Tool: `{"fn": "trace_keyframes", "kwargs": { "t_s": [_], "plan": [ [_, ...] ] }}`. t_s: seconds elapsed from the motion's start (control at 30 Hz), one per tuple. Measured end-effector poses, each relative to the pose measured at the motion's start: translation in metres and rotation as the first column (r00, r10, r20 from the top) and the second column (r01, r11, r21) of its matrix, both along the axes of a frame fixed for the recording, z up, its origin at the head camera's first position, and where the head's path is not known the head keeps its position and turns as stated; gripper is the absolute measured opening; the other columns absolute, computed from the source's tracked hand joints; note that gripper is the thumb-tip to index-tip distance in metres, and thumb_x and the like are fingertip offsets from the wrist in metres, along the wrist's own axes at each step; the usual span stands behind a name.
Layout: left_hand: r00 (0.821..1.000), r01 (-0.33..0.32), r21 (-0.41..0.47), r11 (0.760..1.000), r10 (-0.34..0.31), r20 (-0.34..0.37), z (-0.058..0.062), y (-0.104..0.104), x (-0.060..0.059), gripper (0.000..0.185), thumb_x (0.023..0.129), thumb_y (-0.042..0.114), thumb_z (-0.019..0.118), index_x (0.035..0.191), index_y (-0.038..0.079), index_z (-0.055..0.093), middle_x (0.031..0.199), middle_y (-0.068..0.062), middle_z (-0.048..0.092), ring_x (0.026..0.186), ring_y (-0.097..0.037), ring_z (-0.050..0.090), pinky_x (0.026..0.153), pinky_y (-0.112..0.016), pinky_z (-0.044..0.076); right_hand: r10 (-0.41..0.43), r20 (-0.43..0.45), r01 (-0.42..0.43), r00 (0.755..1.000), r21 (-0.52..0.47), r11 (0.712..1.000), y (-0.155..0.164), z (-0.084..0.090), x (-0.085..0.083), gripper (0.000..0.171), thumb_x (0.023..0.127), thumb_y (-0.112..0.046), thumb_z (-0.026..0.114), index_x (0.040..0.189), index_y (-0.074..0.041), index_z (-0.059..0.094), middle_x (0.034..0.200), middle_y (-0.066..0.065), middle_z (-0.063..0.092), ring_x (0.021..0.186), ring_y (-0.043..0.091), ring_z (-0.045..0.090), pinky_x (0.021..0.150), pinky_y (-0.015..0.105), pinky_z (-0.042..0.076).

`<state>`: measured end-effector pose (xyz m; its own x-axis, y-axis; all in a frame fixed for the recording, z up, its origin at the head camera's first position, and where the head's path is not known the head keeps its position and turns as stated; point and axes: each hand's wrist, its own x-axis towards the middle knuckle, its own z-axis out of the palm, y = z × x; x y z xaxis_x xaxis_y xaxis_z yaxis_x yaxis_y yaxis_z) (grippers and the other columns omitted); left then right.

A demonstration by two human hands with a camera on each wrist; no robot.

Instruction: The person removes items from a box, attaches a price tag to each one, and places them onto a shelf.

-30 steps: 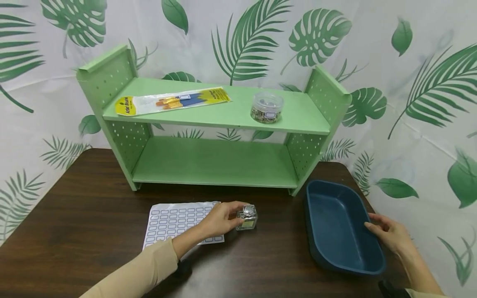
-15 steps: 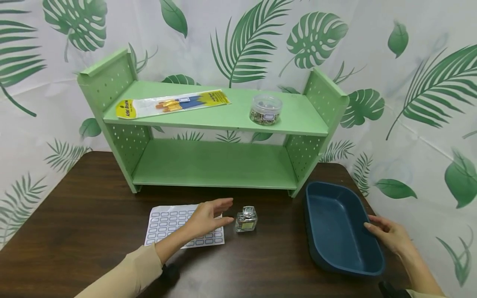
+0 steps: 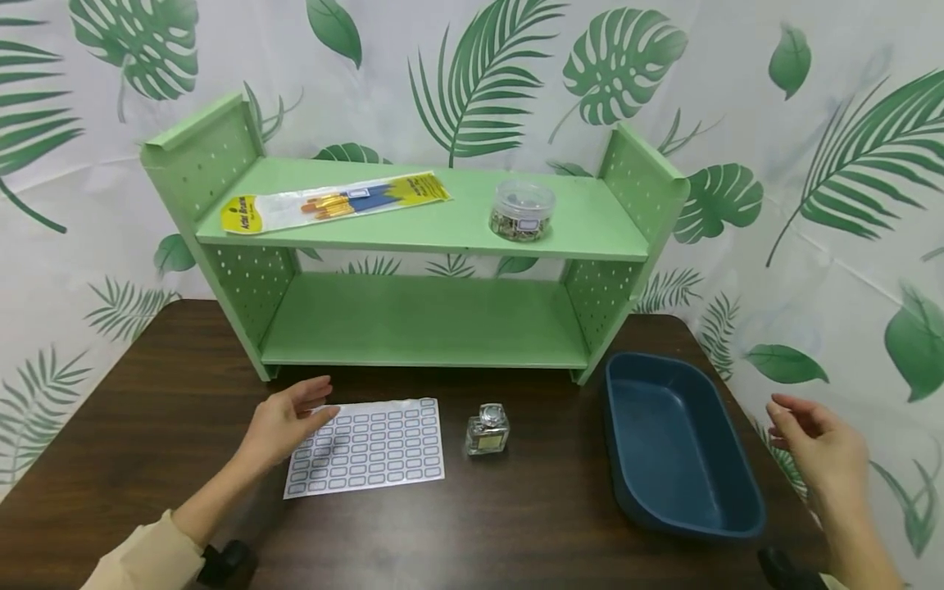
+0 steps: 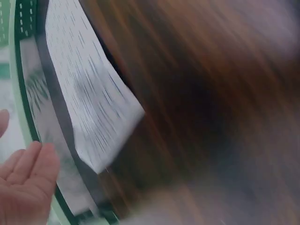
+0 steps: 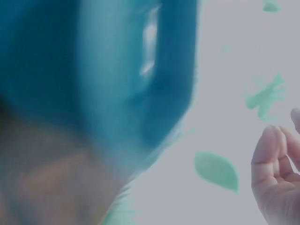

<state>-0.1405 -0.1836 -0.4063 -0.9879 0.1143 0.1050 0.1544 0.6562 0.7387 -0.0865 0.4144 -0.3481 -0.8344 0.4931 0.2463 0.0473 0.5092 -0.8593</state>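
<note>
A small clear glass bottle (image 3: pixel 487 429) stands alone on the dark wooden table (image 3: pixel 162 426), in front of the green shelf (image 3: pixel 428 324). My left hand (image 3: pixel 283 418) hovers open at the left edge of a white label sheet (image 3: pixel 369 447), holding nothing; the left wrist view shows blurred fingers (image 4: pixel 23 183) beside the sheet (image 4: pixel 89 103). My right hand (image 3: pixel 819 447) is raised off the table's right edge, fingers loosely curled and empty, clear of the blue tray (image 3: pixel 730 512). The right wrist view is blurred: tray (image 5: pixel 117 79) and fingers (image 5: pixel 276 178).
On the shelf's top board lie a pack of paintbrushes (image 3: pixel 335 201) and a clear round tub (image 3: pixel 520 211) with small items. The lower board (image 3: pixel 424 319) holds nothing. A leaf-print cloth (image 3: pixel 811 164) hangs behind.
My left hand let go of the glass bottle and drew back left across the label sheet. My right hand lifted off the tray's rim and moved right.
</note>
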Motion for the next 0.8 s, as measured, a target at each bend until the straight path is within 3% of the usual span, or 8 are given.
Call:
{"fn": "trace_keyframes", "kwargs": {
  "t_s": [0.13, 0.27, 0.33, 0.47, 0.53, 0.63, 0.7, 0.8],
  "plan": [
    [0.997, -0.060, -0.068, 0.996, 0.063, 0.039, -0.005, -0.026, 0.003, 0.055, 0.092, 0.018, 0.068, 0.136, -0.009, 0.049, 0.128, -0.030, 0.060, 0.111, -0.044, 0.063, 0.081, -0.044, 0.058, -0.102, -0.188, 0.067, 0.977, -0.184, 0.981, -0.043, 0.026, 0.000, 0.019, 0.088, -0.004, 0.069, 0.090, -0.022, 0.074, 0.065, -0.018, 0.067, 0.052, -0.003, 0.059, 0.052, 0.007, 0.048],
    [0.993, -0.082, -0.116, 0.990, 0.091, 0.071, -0.012, -0.038, 0.001, 0.057, 0.091, 0.021, 0.069, 0.134, -0.011, 0.050, 0.128, -0.031, 0.059, 0.109, -0.043, 0.064, 0.077, -0.041, 0.058, -0.014, -0.362, -0.087, 0.932, -0.261, 0.961, -0.094, 0.037, 0.003, 0.013, 0.087, 0.004, 0.067, 0.098, 0.000, 0.074, 0.070, -0.007, 0.070, 0.054, 0.004, 0.059, 0.053, 0.010, 0.049],
    [0.992, -0.085, -0.135, 0.987, 0.097, 0.084, -0.014, -0.041, -0.001, 0.058, 0.091, 0.023, 0.069, 0.133, -0.012, 0.050, 0.129, -0.032, 0.058, 0.108, -0.043, 0.064, 0.076, -0.041, 0.058, 0.077, -0.383, -0.186, 0.921, -0.257, 0.948, -0.124, 0.037, 0.005, 0.013, 0.087, 0.007, 0.066, 0.099, 0.005, 0.072, 0.071, -0.004, 0.069, 0.056, 0.006, 0.059, 0.054, 0.013, 0.050],
    [0.988, -0.084, -0.163, 0.983, 0.104, 0.118, -0.016, -0.044, -0.003, 0.059, 0.091, 0.025, 0.068, 0.133, -0.012, 0.050, 0.130, -0.032, 0.058, 0.105, -0.042, 0.064, 0.076, -0.041, 0.058, 0.310, -0.240, -0.357, 0.920, -0.183, 0.916, -0.188, 0.024, 0.011, 0.013, 0.089, 0.005, 0.065, 0.101, 0.006, 0.069, 0.072, -0.006, 0.067, 0.059, 0.007, 0.060, 0.057, 0.018, 0.053],
    [0.985, -0.083, -0.173, 0.981, 0.107, 0.133, -0.016, -0.045, -0.003, 0.059, 0.091, 0.025, 0.068, 0.132, -0.013, 0.050, 0.129, -0.032, 0.058, 0.103, -0.041, 0.064, 0.075, -0.041, 0.057, 0.431, -0.148, -0.453, 0.890, -0.175, 0.874, -0.218, 0.010, 0.013, 0.015, 0.089, 0.002, 0.066, 0.103, 0.006, 0.068, 0.073, -0.007, 0.066, 0.061, 0.006, 0.060, 0.058, 0.021, 0.055],
    [0.982, -0.078, -0.182, 0.980, 0.107, 0.155, -0.018, -0.045, -0.004, 0.060, 0.090, 0.025, 0.068, 0.133, -0.013, 0.050, 0.127, -0.033, 0.058, 0.100, -0.039, 0.065, 0.072, -0.040, 0.056, 0.580, -0.050, -0.571, 0.813, -0.259, 0.779, -0.258, -0.014, 0.013, 0.022, 0.088, -0.001, 0.067, 0.109, 0.008, 0.066, 0.077, -0.004, 0.064, 0.064, 0.005, 0.060, 0.061, 0.024, 0.057],
    [0.981, -0.075, -0.190, 0.979, 0.106, 0.159, -0.019, -0.045, -0.006, 0.060, 0.090, 0.026, 0.069, 0.132, -0.012, 0.051, 0.127, -0.032, 0.059, 0.098, -0.037, 0.065, 0.071, -0.039, 0.056, 0.635, 0.001, -0.589, 0.773, -0.373, 0.717, -0.281, -0.030, 0.013, 0.029, 0.089, -0.002, 0.067, 0.115, 0.010, 0.063, 0.082, 0.000, 0.062, 0.067, 0.003, 0.059, 0.063, 0.023, 0.057],
    [0.982, -0.070, -0.203, 0.977, 0.103, 0.157, -0.022, -0.043, -0.008, 0.060, 0.089, 0.028, 0.070, 0.130, -0.011, 0.053, 0.125, -0.032, 0.059, 0.095, -0.035, 0.066, 0.071, -0.039, 0.056, 0.659, 0.046, -0.561, 0.751, -0.484, 0.672, -0.309, -0.050, 0.012, 0.040, 0.090, -0.001, 0.065, 0.126, 0.013, 0.055, 0.093, 0.010, 0.061, 0.074, 0.003, 0.058, 0.067, 0.017, 0.054]
  ]
}}
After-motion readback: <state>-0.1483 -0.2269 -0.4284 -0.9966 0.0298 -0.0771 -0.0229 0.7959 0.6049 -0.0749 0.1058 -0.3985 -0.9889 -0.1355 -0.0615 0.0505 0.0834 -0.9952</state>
